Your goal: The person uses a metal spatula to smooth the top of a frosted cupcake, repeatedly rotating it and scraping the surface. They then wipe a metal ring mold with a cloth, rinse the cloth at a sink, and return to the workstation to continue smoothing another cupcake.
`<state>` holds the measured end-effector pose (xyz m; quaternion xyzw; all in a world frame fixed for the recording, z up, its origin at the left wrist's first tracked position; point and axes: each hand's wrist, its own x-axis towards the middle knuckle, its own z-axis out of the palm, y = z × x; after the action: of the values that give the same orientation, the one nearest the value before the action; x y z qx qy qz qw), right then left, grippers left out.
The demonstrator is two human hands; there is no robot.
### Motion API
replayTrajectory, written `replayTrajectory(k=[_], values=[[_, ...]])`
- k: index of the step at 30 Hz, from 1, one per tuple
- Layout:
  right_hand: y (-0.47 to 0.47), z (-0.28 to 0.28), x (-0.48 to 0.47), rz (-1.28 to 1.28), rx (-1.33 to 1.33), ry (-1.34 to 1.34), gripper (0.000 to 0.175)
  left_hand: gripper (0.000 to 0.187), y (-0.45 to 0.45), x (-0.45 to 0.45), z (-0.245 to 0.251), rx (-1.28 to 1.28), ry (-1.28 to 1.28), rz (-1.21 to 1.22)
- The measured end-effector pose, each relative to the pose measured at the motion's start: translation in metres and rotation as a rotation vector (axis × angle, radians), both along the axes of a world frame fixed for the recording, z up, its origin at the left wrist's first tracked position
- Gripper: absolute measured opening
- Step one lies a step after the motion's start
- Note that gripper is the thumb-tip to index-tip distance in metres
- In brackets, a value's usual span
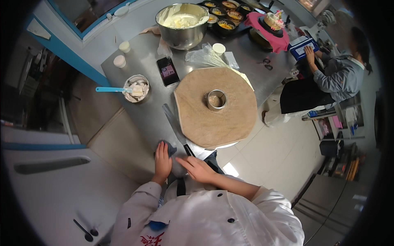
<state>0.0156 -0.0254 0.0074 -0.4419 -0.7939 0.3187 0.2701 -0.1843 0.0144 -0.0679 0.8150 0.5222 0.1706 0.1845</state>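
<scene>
My left hand presses a crumpled dark cloth against the steel table near its front edge. My right hand is beside it, fingers stretched towards the left and holding nothing visible. Just beyond those fingers is the black handle of a long icing spatula, whose metal blade lies on the tabletop. Whether the fingertips touch the handle is not clear. Farther ahead is a broad tan slab with clipped corners, its material uncertain. A round metal ring cutter stands on it.
A steel pot of cream holds a blue-handled spatula. Behind are a phone, a large mixing bowl, a plastic piping bag, scissors and a small decorated cake. At right, another person handles a blue box.
</scene>
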Motion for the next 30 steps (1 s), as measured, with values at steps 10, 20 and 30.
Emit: replayTrajectory(k=[10,20,30], values=[[0.018,0.067,0.083,-0.101,-0.428,0.657,0.070,0.048,-0.033,0.125,0.152,-0.437,-0.807,0.162],[0.071,0.075,0.211,-0.733,-0.003,0.548,0.031,0.090,0.112,0.190,0.122,-0.061,-0.457,0.124],[0.157,0.033,0.156,-0.430,0.131,0.238,0.044,0.072,0.136,0.217,0.073,-0.090,-0.512,0.127]])
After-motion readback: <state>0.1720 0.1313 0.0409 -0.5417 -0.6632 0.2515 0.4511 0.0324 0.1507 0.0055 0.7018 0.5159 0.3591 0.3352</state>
